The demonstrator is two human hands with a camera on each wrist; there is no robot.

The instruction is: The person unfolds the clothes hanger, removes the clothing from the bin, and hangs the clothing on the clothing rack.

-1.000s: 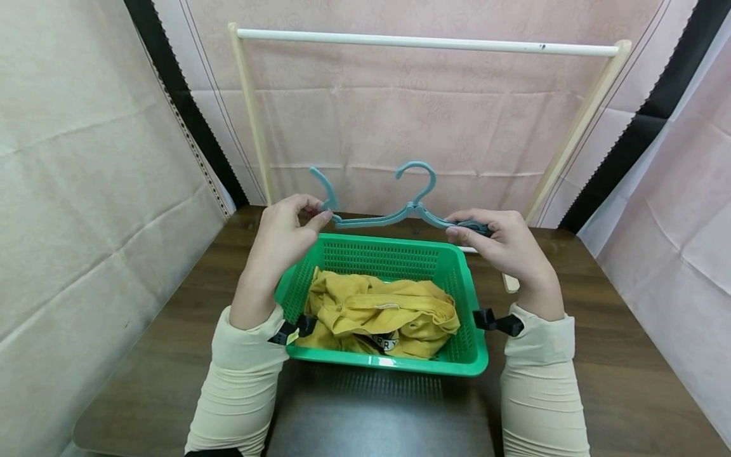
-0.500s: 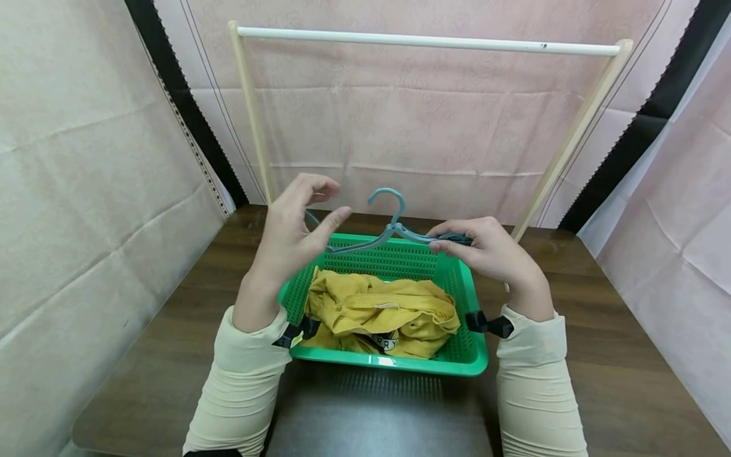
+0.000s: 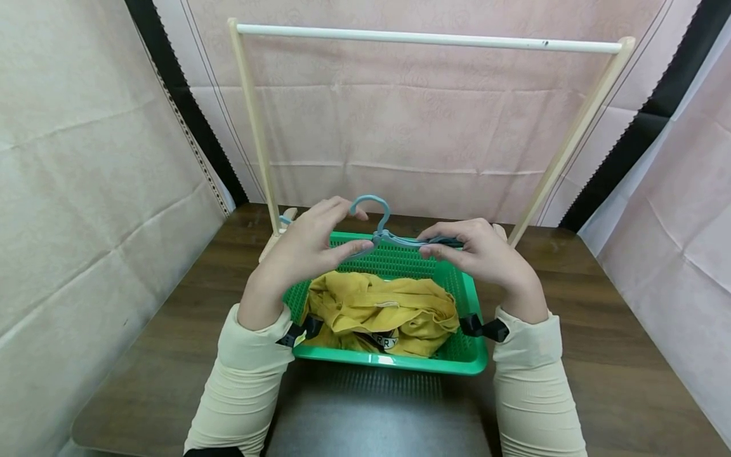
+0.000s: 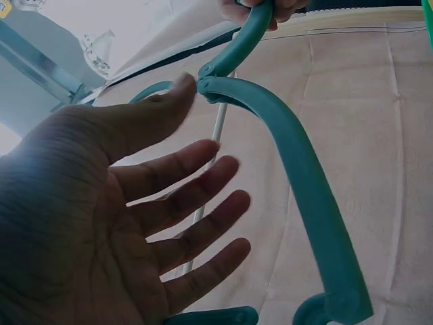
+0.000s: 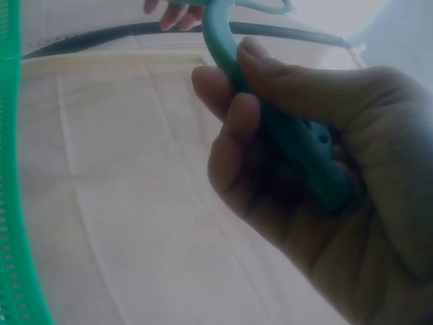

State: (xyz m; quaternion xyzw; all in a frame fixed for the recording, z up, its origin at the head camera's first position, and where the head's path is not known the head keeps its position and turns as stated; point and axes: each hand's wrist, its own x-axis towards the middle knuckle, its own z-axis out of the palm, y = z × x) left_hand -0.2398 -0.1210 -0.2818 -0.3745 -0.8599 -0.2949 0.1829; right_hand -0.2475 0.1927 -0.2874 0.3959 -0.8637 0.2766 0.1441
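Note:
A light blue folding hanger [image 3: 402, 241] with a curved hook is held over the far side of a green basket. My right hand [image 3: 482, 254] grips its right arm; in the right wrist view, thumb and curled fingers wrap the hanger [image 5: 291, 139]. My left hand [image 3: 311, 244] is beside the hook and partly hides the left half. In the left wrist view the left fingers are spread and straight, and the thumb tip overlaps the hanger's [image 4: 304, 176] middle joint; contact is unclear. Below, a crumpled yellow garment [image 3: 377, 304] with a lettered label lies in the basket [image 3: 388, 362].
Behind the basket stands a clothes rack with a white bar [image 3: 422, 38] and pale uprights, its feet on the brown table [image 3: 582, 368]. Pale cloth walls [image 3: 114, 190] surround the table on the left, back and right.
The left hand has released the hanger's left end and moved right to its middle. The right hand has carried the hanger left and slightly down. Basket and garment have not moved.

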